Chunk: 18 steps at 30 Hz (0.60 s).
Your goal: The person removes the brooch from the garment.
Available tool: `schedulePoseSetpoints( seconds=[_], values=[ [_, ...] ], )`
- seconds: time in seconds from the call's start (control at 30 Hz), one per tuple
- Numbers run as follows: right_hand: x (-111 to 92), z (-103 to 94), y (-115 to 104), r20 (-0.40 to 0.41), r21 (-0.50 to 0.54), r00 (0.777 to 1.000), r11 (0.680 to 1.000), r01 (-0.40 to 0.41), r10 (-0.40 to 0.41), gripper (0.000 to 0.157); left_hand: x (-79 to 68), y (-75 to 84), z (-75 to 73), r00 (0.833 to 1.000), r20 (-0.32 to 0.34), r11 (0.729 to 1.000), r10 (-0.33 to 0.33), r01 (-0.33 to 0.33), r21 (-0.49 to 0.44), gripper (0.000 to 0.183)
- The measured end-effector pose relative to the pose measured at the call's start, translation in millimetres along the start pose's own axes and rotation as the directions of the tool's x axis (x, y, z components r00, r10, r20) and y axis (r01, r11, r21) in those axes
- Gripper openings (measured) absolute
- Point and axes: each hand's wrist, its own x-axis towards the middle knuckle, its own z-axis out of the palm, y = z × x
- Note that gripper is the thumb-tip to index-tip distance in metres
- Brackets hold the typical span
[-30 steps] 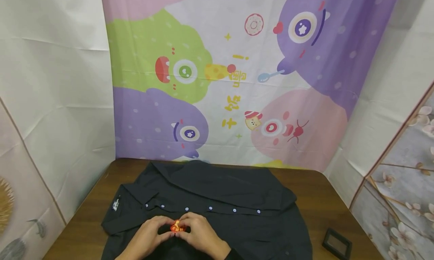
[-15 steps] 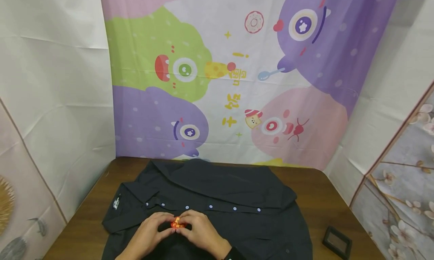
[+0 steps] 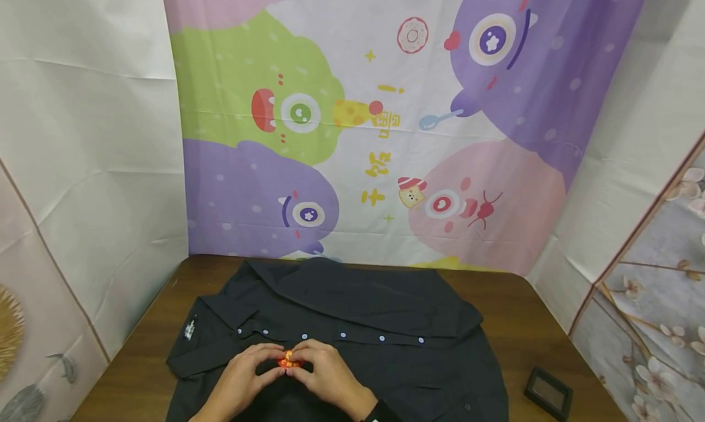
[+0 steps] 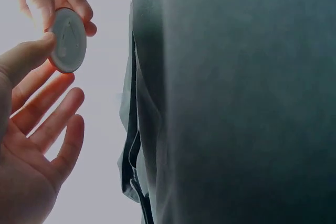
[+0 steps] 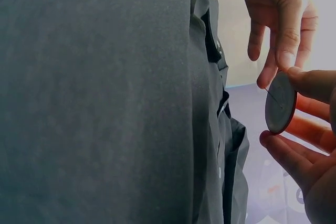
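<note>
Between both hands is a round pin badge (image 3: 289,361), its front red, orange and yellow. My left hand (image 3: 242,373) pinches its left edge with thumb and fingers. Its right edge is in the grip of my right hand (image 3: 330,376). The left wrist view gives the badge's plain grey back (image 4: 68,40) with a pin fitting on it. Seen from the right wrist, a thin straight pin (image 5: 273,98) slants across that back to the rim. A dark button-up shirt (image 3: 374,312) lies spread on the table below the hands.
The shirt's row of white buttons (image 3: 343,335) runs across just beyond the hands. A small black frame-like box (image 3: 548,394) sits on the brown wooden table (image 3: 523,324) at the right. Behind stands a cartoon-printed cloth (image 3: 380,61), with pale panels on both sides.
The head view tilts very slightly. Both hands hold almost the same place and still grip the badge, which has tipped a little.
</note>
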Motion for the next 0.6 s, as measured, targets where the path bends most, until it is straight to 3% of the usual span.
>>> schedulePoseSetpoints(
  seconds=[0.4,0.6],
  values=[
    [-2.5,1.5,1.4,-0.014,0.034,1.000,0.999,-0.004,0.005,0.012,-1.1,1.1,0.7,0.999,-0.046,0.999,0.024,-0.026,-0.041,0.019],
    [0.5,-0.6,1.2,-0.017,0.034,1.000,0.999,0.005,-0.004,0.012,1.4,2.3,1.2,0.998,-0.066,0.998,0.005,-0.009,-0.063,0.019]
  ],
)
